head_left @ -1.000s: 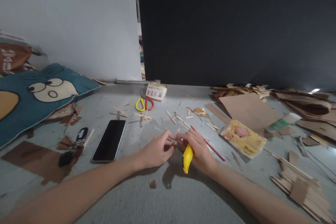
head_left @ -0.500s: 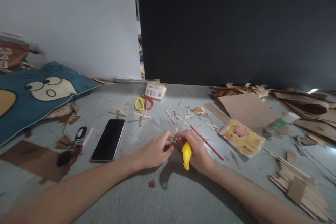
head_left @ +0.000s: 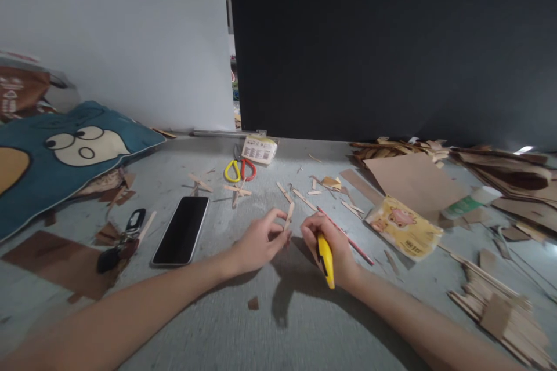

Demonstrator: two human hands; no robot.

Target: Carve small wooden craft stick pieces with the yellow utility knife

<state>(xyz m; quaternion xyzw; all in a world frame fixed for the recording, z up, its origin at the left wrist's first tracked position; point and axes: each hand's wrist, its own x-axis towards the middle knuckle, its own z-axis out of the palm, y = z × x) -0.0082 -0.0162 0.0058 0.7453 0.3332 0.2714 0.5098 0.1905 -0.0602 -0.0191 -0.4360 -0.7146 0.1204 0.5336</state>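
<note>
My left hand pinches a wooden craft stick between thumb and fingers, with its far end pointing up and away from me. A short gap to the right, my right hand is closed around a yellow utility knife. The knife's yellow body with a dark strip slants back toward me, and its front end is hidden by the fingers. Just beyond the right hand lies a red pencil. Loose craft sticks lie ahead of both hands.
On the left are a phone, keys and a blue cushion. Scissors lie at the back near crossed sticks. To the right are a yellow packet, a glue bottle, cardboard and piled sticks.
My hands have come apart. The right hand has shifted right with the knife, now turned to show its dark strip. More of the stick in my left hand is visible.
</note>
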